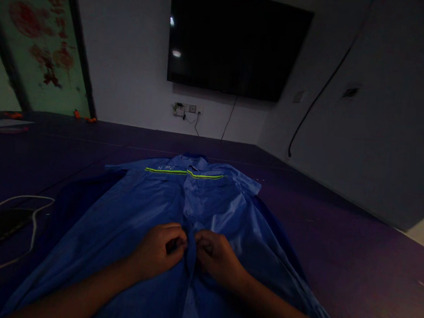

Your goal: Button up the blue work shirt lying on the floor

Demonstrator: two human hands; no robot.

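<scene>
Hands (160, 250) (217, 256) pinching, seemingly, smooth blue shirt (209, 197).

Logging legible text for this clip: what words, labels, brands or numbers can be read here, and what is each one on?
Pale letters on the chest of the blue shirt, just above its yellow-green stripe: too blurred to read.
Television on the wall: screen dark, no brand legible.
Wall sockets: no markings legible.
Both the left hand and the right hand pinch the shirt's front edge; no text there.

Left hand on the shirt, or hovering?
Touching. Head view shows the left hand with fingers curled into the blue shirt at its front placket, beside the right hand.
</scene>
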